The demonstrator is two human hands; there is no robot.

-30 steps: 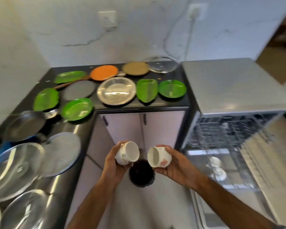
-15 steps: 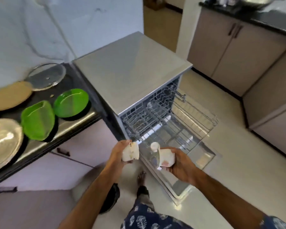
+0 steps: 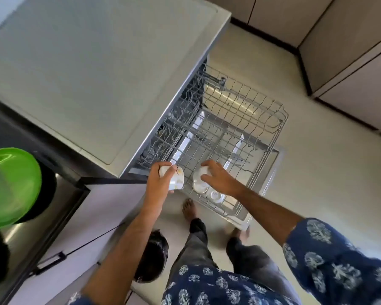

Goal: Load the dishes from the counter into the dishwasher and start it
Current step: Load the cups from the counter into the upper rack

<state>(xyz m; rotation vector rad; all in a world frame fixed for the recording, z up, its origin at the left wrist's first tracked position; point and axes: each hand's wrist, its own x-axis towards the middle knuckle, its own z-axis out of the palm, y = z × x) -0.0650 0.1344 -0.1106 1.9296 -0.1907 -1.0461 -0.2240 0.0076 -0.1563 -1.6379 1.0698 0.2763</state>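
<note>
The dishwasher (image 3: 101, 69) stands open with its wire rack (image 3: 271, 137) pulled out over the lowered door. My left hand (image 3: 161, 183) grips a white cup (image 3: 176, 178) at the rack's near left corner. Just to its right, my right hand (image 3: 218, 177) holds a second white cup (image 3: 199, 182) turned upside down and set down into the rack. Another white cup (image 3: 215, 194) sits upside down in the rack beside it, partly under my right wrist.
A green plate (image 3: 11, 186) lies on the dark counter (image 3: 31, 230) at the left. Cabinets (image 3: 350, 51) line the far right wall. My bare feet and a dark round object (image 3: 151, 258) are on the floor below the rack.
I have turned from the counter to the dishwasher and leaned over it. Both hands have come down with their cups to the rack's near corner, and the right cup now sits upside down in it.
</note>
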